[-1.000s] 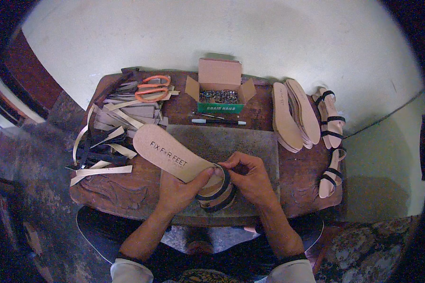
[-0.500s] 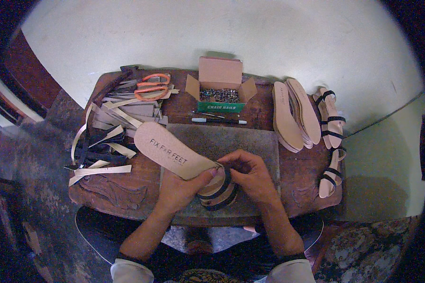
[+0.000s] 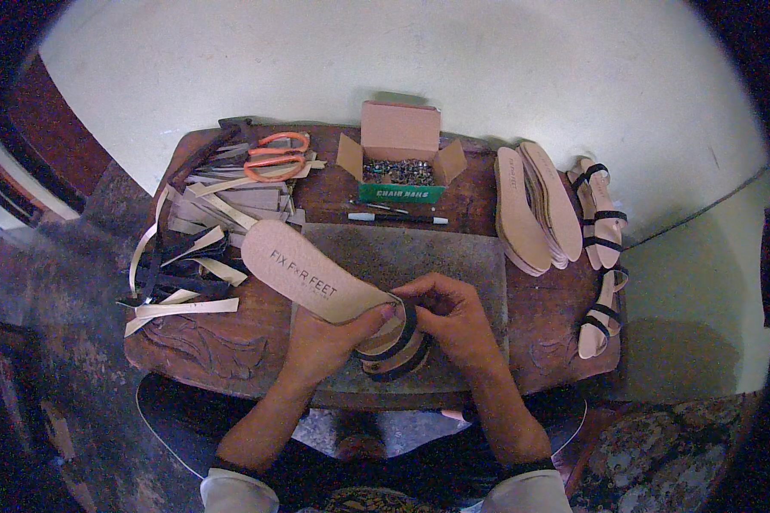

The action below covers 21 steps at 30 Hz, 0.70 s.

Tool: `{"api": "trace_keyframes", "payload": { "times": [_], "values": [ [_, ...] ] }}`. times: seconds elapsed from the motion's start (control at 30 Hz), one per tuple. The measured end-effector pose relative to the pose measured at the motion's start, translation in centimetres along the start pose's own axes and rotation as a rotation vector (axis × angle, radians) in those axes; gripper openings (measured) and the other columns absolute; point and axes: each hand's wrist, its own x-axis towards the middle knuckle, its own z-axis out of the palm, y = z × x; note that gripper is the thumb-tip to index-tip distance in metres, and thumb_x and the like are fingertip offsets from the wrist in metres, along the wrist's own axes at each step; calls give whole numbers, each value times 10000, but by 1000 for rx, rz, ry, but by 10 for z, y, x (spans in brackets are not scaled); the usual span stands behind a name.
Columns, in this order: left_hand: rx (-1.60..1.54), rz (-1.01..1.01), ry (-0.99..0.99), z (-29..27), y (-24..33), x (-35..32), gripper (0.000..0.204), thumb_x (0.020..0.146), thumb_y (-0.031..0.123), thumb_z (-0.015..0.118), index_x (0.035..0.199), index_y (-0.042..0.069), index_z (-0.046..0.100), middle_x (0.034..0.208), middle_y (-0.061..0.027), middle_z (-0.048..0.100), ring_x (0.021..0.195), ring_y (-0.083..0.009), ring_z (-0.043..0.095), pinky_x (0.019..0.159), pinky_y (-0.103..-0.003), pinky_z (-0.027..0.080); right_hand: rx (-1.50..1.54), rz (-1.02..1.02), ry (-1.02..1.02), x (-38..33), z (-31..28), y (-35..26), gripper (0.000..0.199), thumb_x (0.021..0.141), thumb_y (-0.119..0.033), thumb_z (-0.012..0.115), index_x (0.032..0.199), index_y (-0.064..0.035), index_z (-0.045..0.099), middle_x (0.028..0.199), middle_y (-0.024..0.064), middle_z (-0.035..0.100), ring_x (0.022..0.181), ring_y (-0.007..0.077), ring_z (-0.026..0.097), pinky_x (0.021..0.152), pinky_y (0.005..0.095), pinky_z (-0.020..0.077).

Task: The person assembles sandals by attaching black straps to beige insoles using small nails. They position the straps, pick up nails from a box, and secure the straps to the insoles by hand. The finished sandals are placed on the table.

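Note:
A pale tan sandal [image 3: 295,267] lies across my two hands above a grey board, its heel end pointing up and left. My left hand [image 3: 338,344] is wrapped round its middle from below, thumb pressed on the sole's upper face. Black straps [image 3: 398,340] loop over the end towards me, partly behind my hands. With thumb and fingertips pinched together, my right hand [image 3: 455,316] holds a black strap at the sole's right edge. The exact spot of that pinch is partly hidden by the fingers.
The grey board [image 3: 458,252] rests on a carved wooden table [image 3: 231,355]. Behind it are a pen [image 3: 398,219] and an open box of nails [image 3: 398,195]. Orange-handled scissors [image 3: 274,158] lie on strips [image 3: 239,201] at left. Insoles [image 3: 522,214] and strapped sandals [image 3: 604,227] line the right side.
The sandal has shifted very slightly left in my hands. Both hands keep their grip, and the things on the table stay where they were.

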Motion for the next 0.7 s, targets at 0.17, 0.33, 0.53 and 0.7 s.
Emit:
{"api": "trace_keyframes", "payload": {
  "times": [0.17,0.33,0.53,0.7],
  "values": [
    [-7,-5,34,0,0,-1,198,765,95,726,929,8,657,877,-69,679,797,-146,651,700,-274,524,-23,-35,6,-1,3,-3,206,813,-11,627,1017,-35,648,912,57,671,844,116,624,758,262,502],
    [23,21,30,0,1,-1,205,769,102,725,935,6,653,876,-69,677,784,-143,648,687,-272,520,12,-44,27,-1,5,-1,180,811,-33,654,990,-31,646,919,51,667,842,112,622,765,261,499],
    [20,40,40,0,-2,-2,212,778,118,722,945,8,654,881,-69,675,788,-143,646,686,-272,516,39,-29,33,0,6,-4,102,789,-11,673,856,-25,598,936,66,634,899,128,582,822,265,466],
    [-3,74,-8,-2,-5,-2,220,789,135,719,955,7,652,890,-67,675,798,-142,644,694,-272,514,152,-30,22,0,5,1,103,778,-7,679,824,-31,590,948,69,625,887,129,578,816,262,461]
  ]
}}
